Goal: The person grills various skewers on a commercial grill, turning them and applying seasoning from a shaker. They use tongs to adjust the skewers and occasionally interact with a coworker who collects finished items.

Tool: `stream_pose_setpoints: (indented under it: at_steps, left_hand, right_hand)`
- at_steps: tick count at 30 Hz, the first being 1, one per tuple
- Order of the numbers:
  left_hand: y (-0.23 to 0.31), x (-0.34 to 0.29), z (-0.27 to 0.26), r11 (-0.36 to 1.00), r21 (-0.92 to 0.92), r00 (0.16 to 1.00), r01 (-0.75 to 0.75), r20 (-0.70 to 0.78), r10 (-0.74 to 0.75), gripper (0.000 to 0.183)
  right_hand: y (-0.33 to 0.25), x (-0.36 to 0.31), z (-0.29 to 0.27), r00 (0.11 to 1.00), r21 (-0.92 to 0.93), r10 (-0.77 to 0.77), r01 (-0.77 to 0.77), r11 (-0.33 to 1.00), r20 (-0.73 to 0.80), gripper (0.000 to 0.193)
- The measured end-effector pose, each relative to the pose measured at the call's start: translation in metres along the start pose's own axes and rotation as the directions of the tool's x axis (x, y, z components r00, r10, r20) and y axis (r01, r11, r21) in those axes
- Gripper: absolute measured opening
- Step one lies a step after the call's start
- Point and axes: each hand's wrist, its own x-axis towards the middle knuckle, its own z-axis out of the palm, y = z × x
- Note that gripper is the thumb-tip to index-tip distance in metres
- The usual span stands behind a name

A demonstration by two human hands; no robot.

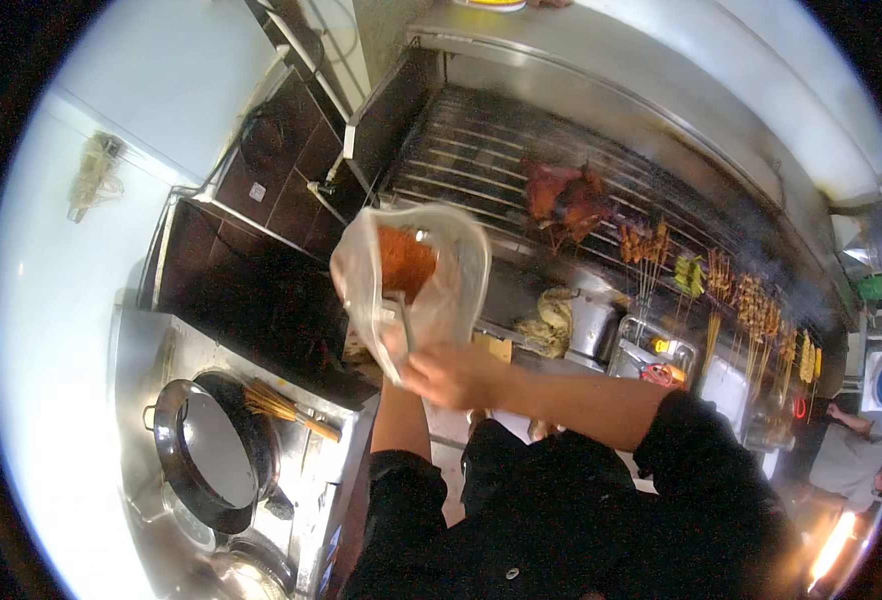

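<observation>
A translucent plastic bag (461, 245) hangs wide open in front of me, with reddish-orange powder (406, 262) inside. My left hand (345, 268) supports it from behind and below; most of that hand is hidden by the plastic, though its forearm comes up underneath. At the bag's near side, my right hand (456, 376) is closed round the thin handle of a spoon-like utensil (401, 318). The utensil's handle points into the bag, and its far end cannot be made out clearly. Slight blur covers the right fingers.
Beyond the bag runs a long grill (461, 150) with browned meat (566, 200) and several skewers (756, 310) smoking at right. A metal pot (593, 325) and a cloth (549, 322) stand before it. At left are a wok (166, 425) and a bamboo brush (296, 412). Another person (851, 455) is far right.
</observation>
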Motion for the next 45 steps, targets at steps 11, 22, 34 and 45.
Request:
stream_pose_setpoints:
  at_steps: [11, 22, 34, 45]
  left_hand:
    - [0.065, -0.046, 0.058, 0.969, 0.241, 0.967, -0.055, -0.228, 0.112, 0.042]
    - [0.111, -0.113, 0.236, -0.244, 0.676, 0.614, -0.695, 0.735, 0.286, 0.013]
    - [0.094, 0.088, 0.151, -0.947, 0.18, 0.874, -0.265, 0.459, -0.158, 0.048]
    - [0.077, 0.088, 0.131, -0.995, -0.074, 0.951, -0.073, 0.295, -0.092, 0.038]
  right_hand:
    - [0.077, 0.02, 0.004, 0.963, -0.192, 0.14, -0.186, 0.964, -0.23, 0.032]
    - [0.1, 0.004, 0.006, 0.826, 0.113, 0.407, -0.395, 0.912, -0.39, 0.034]
    - [0.1, -0.053, 0.005, 0.465, 0.436, 0.773, -0.643, 0.63, -0.432, 0.051]
    - [-0.031, -0.447, 0.105, -0.11, 0.512, 0.973, -0.859, 0.01, -0.204, 0.036]
